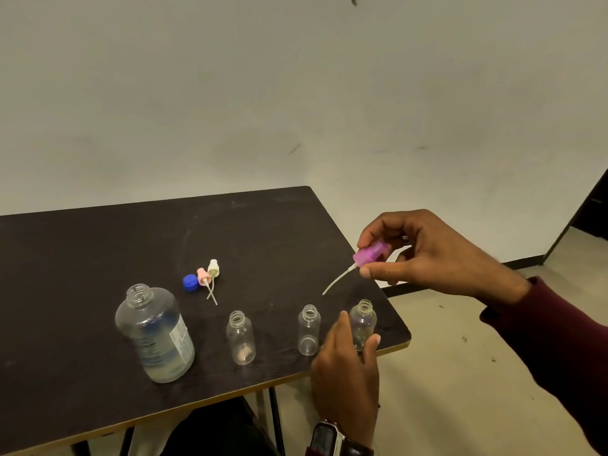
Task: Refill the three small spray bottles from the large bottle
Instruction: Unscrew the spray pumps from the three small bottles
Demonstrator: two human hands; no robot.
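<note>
Purple spray head (371,254) pinched in right hand (437,255); left hand (345,360) grips rightmost small bottle (363,319) near desk (98,245) edge, could topple off.

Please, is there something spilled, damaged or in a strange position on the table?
No spill or damage shows. One point only: the rightmost small bottle, held by the left hand, stands near the table corner, where a knock could tip it off the edge.
</note>
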